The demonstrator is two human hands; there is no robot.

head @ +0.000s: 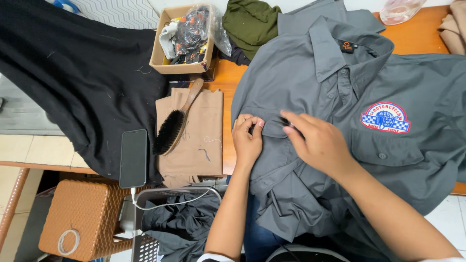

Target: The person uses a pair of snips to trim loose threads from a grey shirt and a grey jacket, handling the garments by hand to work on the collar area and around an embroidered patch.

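Observation:
A grey button-up shirt [349,97] with a round embroidered chest patch [385,117] lies spread on the wooden table [417,36]. My left hand [247,140] pinches the shirt's fabric near its left pocket flap, fingers curled. My right hand [315,140] rests on the shirt right beside it, thumb and forefinger closed on a small dark tool [286,122] that is mostly hidden. The two hands nearly touch. The shirt's lower part hangs bunched over the table edge toward my lap.
A tan folded cloth [201,140] with a wooden brush [174,125] on it lies to the left. A black phone [133,157] rests on black fabric [82,77]. A cardboard box [182,41], olive cloth [250,22], wicker stool [80,218] and basket [179,218] are nearby.

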